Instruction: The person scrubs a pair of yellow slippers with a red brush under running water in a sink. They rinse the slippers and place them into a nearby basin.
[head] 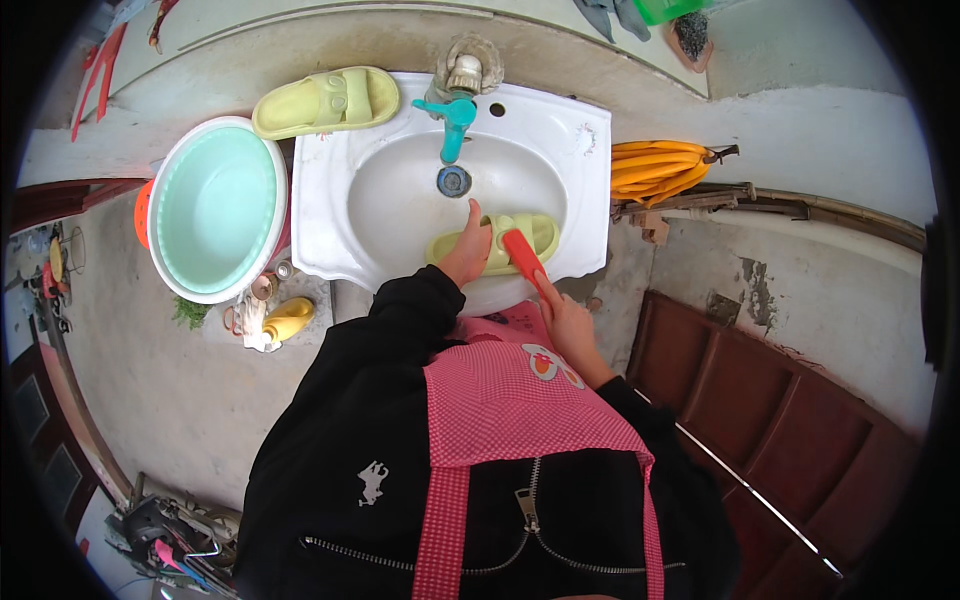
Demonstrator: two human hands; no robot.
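A yellow-green slide sandal [541,234] lies across the front of the white ceramic sink [382,180]. My left hand [471,251] grips it near its middle, thumb pointing up towards the drain. In my right hand [568,322] is a red-handled brush [525,256], its head resting on the sandal's strap; the bristles are hidden beneath it. The matching sandal [296,105] sits on the sink's back left corner, partly over the basin beside it. Above the drain, the teal faucet [455,124] shows no water flowing.
A mint-green basin [217,210] with a white rim stands left of the sink. Below it are a yellow bottle [289,319], scissors [230,321] and a can [284,270]. A coiled orange hose [660,171] hangs at the right, above a dark red panelled door [750,397].
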